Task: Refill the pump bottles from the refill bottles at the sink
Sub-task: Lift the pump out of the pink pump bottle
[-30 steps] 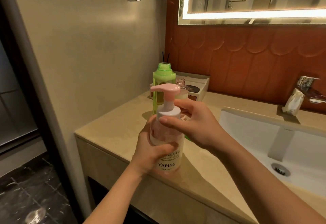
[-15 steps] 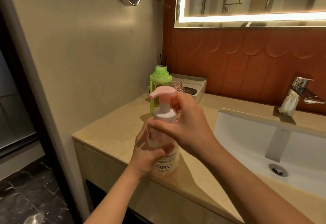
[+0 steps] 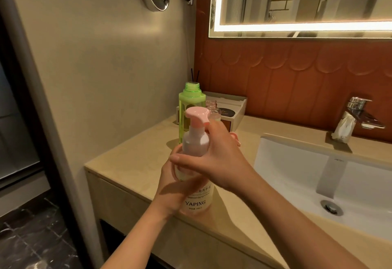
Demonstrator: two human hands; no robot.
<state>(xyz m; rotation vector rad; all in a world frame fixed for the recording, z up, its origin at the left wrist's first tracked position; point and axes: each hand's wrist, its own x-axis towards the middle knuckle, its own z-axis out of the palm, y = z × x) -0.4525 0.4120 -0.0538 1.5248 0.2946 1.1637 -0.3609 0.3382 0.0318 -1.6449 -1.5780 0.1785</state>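
A clear pump bottle (image 3: 200, 199) labelled YAPING, with a pink pump head (image 3: 196, 115), stands upright near the front edge of the beige counter (image 3: 135, 162). My left hand (image 3: 174, 188) grips its body from the left. My right hand (image 3: 218, 158) is wrapped around the white collar under the pump head. Behind it stands a green bottle (image 3: 189, 107) with an open neck and no cap. A small clear pinkish bottle (image 3: 213, 109), also uncapped, stands just right of the green one.
A white sink basin (image 3: 297, 162) with a drain (image 3: 331, 207) lies to the right, under a chrome tap (image 3: 360, 111). A white tray box (image 3: 231, 109) sits against the red tiled wall. The counter's left end meets the wall; dark floor lies below.
The pump head has turned so its nozzle now points right instead of left. My right hand has shifted around the collar. The bottle stays in place under my left hand.
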